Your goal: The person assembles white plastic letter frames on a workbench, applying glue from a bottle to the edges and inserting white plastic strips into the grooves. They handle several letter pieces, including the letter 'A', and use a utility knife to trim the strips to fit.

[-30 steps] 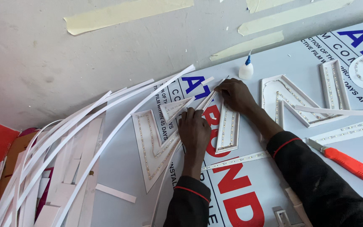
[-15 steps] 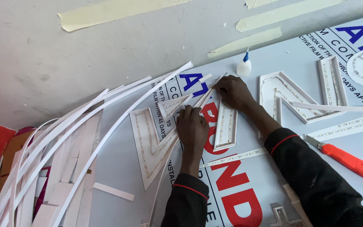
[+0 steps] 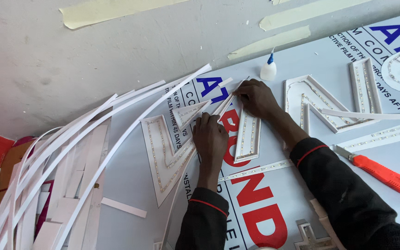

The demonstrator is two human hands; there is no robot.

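Both hands rest on the letter shell, which lies flat on the printed sheet. The left hand presses on the shell's right arm; the right hand sits just beyond and to the right of it, fingers touching a thin strip at the shell's top. Beyond the right fingers stands a glue bottle. Right of them lies a second letter shell, and further right, nearer the person, a utility knife. Well left of the left fingers, loose strips fan out across the sheet's edge.
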